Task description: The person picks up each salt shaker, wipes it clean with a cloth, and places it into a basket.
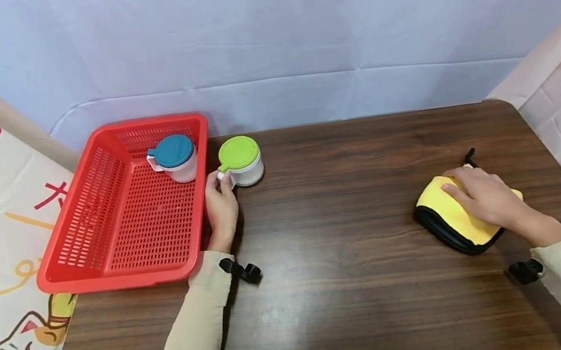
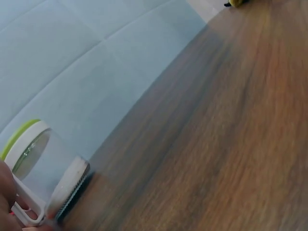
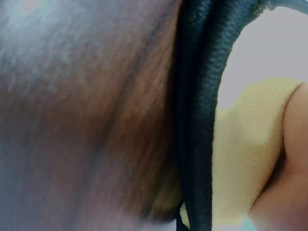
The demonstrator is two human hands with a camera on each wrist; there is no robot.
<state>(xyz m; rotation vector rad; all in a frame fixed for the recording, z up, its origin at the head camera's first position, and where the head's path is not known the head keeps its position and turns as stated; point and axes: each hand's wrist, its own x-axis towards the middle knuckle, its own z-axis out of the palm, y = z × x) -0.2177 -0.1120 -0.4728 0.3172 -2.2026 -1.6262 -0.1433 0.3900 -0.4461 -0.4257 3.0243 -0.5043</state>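
My left hand [image 1: 221, 205] pinches the white handle of a small clear jar with a lime-green lid [image 1: 239, 153], upright on the table just right of the red basket. In the left wrist view the jar [image 2: 50, 168] shows its white base, with finger parts at its handle. My right hand [image 1: 488, 196] grips a folded yellow cloth with black edging [image 1: 444, 204] on the right side of the table. Its thumb lies across the top and its fingers reach over the far edge, their tips hidden. The right wrist view shows the cloth [image 3: 245, 159] close up.
A red plastic basket [image 1: 193, 221] stands on the left of the table. Inside its far right corner is a similar jar with a blue lid [image 1: 174, 151]. A pale cloth backdrop [image 1: 297, 50] hangs along the back edge of the dark wooden table [image 1: 336, 285].
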